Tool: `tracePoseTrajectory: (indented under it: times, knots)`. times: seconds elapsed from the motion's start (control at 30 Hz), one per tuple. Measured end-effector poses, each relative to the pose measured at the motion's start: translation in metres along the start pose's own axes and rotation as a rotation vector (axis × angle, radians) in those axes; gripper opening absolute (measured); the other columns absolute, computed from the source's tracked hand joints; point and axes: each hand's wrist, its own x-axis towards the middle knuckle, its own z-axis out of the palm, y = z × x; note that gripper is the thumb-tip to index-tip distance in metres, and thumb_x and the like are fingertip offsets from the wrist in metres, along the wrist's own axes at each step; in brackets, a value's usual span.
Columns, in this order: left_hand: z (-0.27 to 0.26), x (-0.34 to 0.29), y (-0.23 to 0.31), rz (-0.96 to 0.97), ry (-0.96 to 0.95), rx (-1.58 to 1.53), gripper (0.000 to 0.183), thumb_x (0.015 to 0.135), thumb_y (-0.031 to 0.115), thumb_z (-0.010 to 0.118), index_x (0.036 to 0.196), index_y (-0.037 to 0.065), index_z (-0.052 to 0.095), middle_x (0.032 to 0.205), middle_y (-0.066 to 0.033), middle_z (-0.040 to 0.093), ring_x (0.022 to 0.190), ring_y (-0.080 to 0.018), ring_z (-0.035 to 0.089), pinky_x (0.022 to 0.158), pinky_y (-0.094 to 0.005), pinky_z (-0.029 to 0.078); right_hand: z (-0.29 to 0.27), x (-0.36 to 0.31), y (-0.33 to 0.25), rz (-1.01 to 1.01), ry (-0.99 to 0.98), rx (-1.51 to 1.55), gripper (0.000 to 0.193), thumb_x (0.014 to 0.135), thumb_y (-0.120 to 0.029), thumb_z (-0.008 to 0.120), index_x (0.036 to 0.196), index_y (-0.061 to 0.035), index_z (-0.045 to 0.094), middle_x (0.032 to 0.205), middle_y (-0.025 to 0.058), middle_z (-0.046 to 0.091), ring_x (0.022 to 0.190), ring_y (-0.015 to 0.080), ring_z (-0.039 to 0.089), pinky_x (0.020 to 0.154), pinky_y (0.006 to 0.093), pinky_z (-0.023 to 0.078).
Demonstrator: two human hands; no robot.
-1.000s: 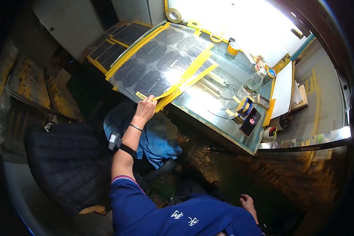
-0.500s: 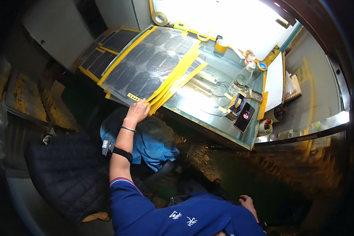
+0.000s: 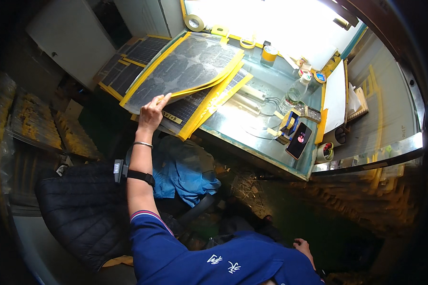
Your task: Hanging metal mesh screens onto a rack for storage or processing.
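Note:
My left hand [image 3: 151, 114] is closed on the near edge of a dark, translucent film sheet [image 3: 185, 61] with yellow-taped sides. That edge is raised and curls upward, uncovering part of another yellow-edged sheet [image 3: 190, 108] with a fine dark pattern and a small yellow label. Several such sheets lie stacked on the left part of the glass-topped table [image 3: 283, 159]. Down at the lower right, beside my body, hangs my right hand [image 3: 303, 248]. Its fingers are loosely bent and apart, with nothing seen in them.
On the table's right are a clear bottle [image 3: 296, 92], a phone [image 3: 299, 140], a blue-and-yellow block [image 3: 289, 122] and thin cables. Tape rolls [image 3: 269, 53] line the back. A dark padded jacket [image 3: 83, 209] and a blue cloth [image 3: 185, 180] lie below the table's left side.
My left hand has moved left and up with the top sheet's near edge, which has come away from the sheet below. My right hand has barely moved.

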Motion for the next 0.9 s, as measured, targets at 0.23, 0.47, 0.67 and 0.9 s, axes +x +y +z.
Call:
tracePoseTrajectory:
  times: [0.23,0.47,0.67,0.9]
  knots:
    - [0.006,-0.011,0.003,0.082,-0.114,-0.035,0.036,0.076,-0.006,0.057,0.101,0.017,0.07,0.113,-0.0073,0.061,0.086,-0.0253,0.067,0.074,-0.0354,0.057,-0.004,0.001,0.005,0.026,0.006,0.028,0.034,0.083,-0.012,0.064,0.117,-0.0045,0.063,0.095,0.0142,0.07,0.086,0.0214,0.068,0.078,0.0333,0.053]
    - [0.064,-0.074,0.048,-0.029,-0.37,-0.034,0.017,0.078,0.017,0.062,0.084,0.003,0.07,0.108,-0.0152,0.062,0.086,-0.0329,0.065,0.07,-0.0404,0.055,-0.004,0.0,-0.015,0.022,-0.005,0.066,0.034,0.084,-0.012,0.064,0.117,-0.0045,0.063,0.095,0.0136,0.07,0.087,0.0215,0.068,0.079,0.0329,0.053]
    - [0.081,-0.084,0.069,-0.185,-0.344,0.014,0.044,0.073,0.042,0.074,0.091,0.001,0.071,0.125,-0.0188,0.058,0.105,-0.0325,0.06,0.083,-0.0384,0.053,-0.004,-0.007,-0.017,-0.019,0.004,-0.007,0.033,0.084,-0.012,0.064,0.116,-0.0056,0.064,0.09,0.0117,0.07,0.083,0.0201,0.068,0.077,0.032,0.053]
    - [0.079,-0.078,0.066,-0.213,-0.393,-0.087,0.03,0.082,0.032,0.067,0.087,0.002,0.071,0.127,-0.0182,0.057,0.105,-0.0301,0.061,0.08,-0.0397,0.054,0.003,-0.003,0.004,0.011,0.019,-0.023,0.034,0.083,-0.013,0.064,0.116,-0.0052,0.064,0.09,0.0126,0.07,0.084,0.0198,0.068,0.077,0.0318,0.053]
